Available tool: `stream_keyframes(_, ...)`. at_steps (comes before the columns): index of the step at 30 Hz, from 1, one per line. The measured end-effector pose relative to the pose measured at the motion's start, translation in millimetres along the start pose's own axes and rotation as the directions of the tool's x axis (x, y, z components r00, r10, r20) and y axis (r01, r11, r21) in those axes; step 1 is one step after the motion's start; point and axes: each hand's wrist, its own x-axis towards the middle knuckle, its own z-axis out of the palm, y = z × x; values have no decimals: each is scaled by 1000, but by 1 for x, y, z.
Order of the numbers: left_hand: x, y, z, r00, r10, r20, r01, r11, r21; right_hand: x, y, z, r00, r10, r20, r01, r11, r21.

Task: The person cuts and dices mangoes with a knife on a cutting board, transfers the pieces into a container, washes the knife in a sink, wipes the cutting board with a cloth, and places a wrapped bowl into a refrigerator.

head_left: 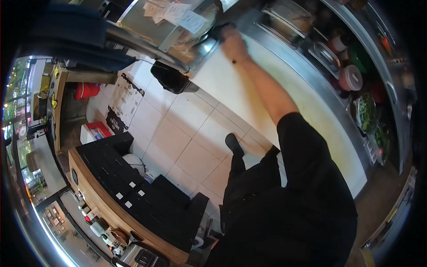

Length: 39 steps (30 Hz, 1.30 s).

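My right hand (234,43) reaches to the far end of a long white cutting board (307,115). Its fingers are closed around or against something dark, blurred and partly hidden, which I cannot make out. Just left of the hand is a shiny rounded metal object (205,46), close to the steel shelf frame. Paper slips (189,18) with print on them hang above it. My left hand does not show.
Along the board's right side runs a steel counter with food containers (351,78) and bagged greens (366,111). A black bin bag (169,76) hangs at the board's left end. Tiled floor (178,124) lies below; a wood-topped counter (129,209) stands left.
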Motion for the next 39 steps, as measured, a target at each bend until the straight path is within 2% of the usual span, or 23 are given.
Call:
stream_keyframes(1, 0, -1, 7, 1000, -5, -1, 5, 1000, -4, -27, -28, 26, 996, -79, 47, 79, 997, -5)
stream_keyframes(2, 1, 3, 13, 1000, 2, -3, -2, 1000, -13, -68, -59, 46, 992, -41, 123, 2, 954, 301)
stream_keyframes(3, 2, 11, 20, 1000, 15, 3, -15, 1000, -18, -112, -89, 57, 967, -251, 30, 224, 905, 361)
stream_keyframes(4, 3, 19, 27, 999, 32, 8, -32, 999, -19, -152, -91, 113, 936, -232, 266, 126, 923, 364)
stream_keyframes(6, 6, 35, 33, 997, 74, 15, -74, 997, -13, -238, -126, 90, 659, -373, 653, 124, 910, 395)
stream_keyframes(7, 8, 44, 34, 995, 97, 20, -97, 995, -2, -269, -124, 100, 712, -625, 320, 481, 766, 426)
stream_keyframes(9, 10, 66, 39, 990, 141, 22, -141, 990, 17, -273, -152, 57, 898, -433, -81, 408, 745, 528)
stream_keyframes(12, 8, 114, 41, 973, 228, 40, -231, 968, 94, -203, -167, -51, 858, -294, -420, 390, 906, 162)
stream_keyframes(17, 44, 217, 31, 937, 286, 200, -347, 816, 461, -112, 4, -80, 970, 66, -233, -155, 908, -388)
stream_keyframes(19, 61, 266, 19, 958, 238, 158, -285, 762, 582, -131, 73, -113, 985, -29, -169, -39, 922, -385)
stream_keyframes(20, 71, 287, 11, 802, 327, 499, -596, 395, 699, -158, 104, -142, 980, 30, -196, -106, 915, -389)
stream_keyframes(21, 77, 297, 23, 555, 236, 798, -819, -13, 573, -188, 140, -178, 934, 54, -353, -140, 965, -223)
stream_keyframes(22, 75, 311, 48, 545, 206, 813, -825, -40, 564, -222, 171, -215, 862, 89, -499, -134, 989, -54)
stream_keyframes(24, 71, 337, 107, 785, 73, 615, -586, 411, 698, -320, 216, -295, 855, -59, -515, -135, 934, -332)
stream_keyframes(26, 53, 321, 176, 865, 71, 497, -467, 481, 742, -428, 276, -347, 758, -53, -650, -174, 944, -279)
stream_keyframes(28, 17, 297, 239, 840, 171, 516, -541, 335, 771, -537, 319, -425, 734, 148, -663, -382, 897, -223)
stream_keyframes(31, -5, 292, 311, 546, -78, 834, -833, -160, 530, -701, 386, -528, 567, 302, -766, -662, 721, -206)
stream_keyframes(32, -36, 282, 339, 657, 7, 754, -754, 13, 657, -733, 377, -575, 424, 339, -840, -801, 574, -173)
stream_keyframes(33, -69, 274, 363, 756, 72, 650, -649, 201, 733, -781, 409, -606, 253, 707, -660, -904, 415, 98)
stream_keyframes(35, -93, 274, 388, 701, 91, 707, -712, 155, 685, -795, 389, -616, 147, 610, -779, -923, 368, 113)
stream_keyframes(37, -115, 275, 391, 705, 191, 683, -706, 108, 699, -767, 324, -580, 497, 352, -793, -715, 684, -145)
stream_keyframes(38, -113, 277, 390, 709, 219, 670, -703, 158, 693, -751, 304, -555, 563, 286, -775, -597, 790, -142)
stream_keyframes(39, -119, 275, 394, 707, 213, 675, -705, 129, 698, -735, 274, -531, 615, 441, -654, -725, 642, -249)
